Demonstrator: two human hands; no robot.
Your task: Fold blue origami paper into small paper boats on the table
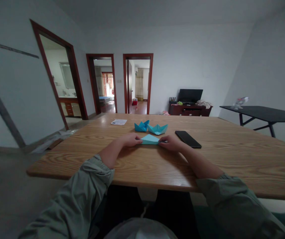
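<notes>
Loose grey-green sleeves (82, 192), bunched cuffs (100, 166)

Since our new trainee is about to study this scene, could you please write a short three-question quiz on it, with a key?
1. True or false: the left hand and the right hand both touch the folded light-blue paper.
2. Multiple choice: comparing the left origami boat with the right origami boat, which is the darker blue?
A) the right one
B) the left one
C) neither, they match
3. Fill in the blank: on the wooden table, seen from the person's side, the black smartphone lies to the ____ of both boats.

Key: 1. True; 2. B; 3. right
</notes>
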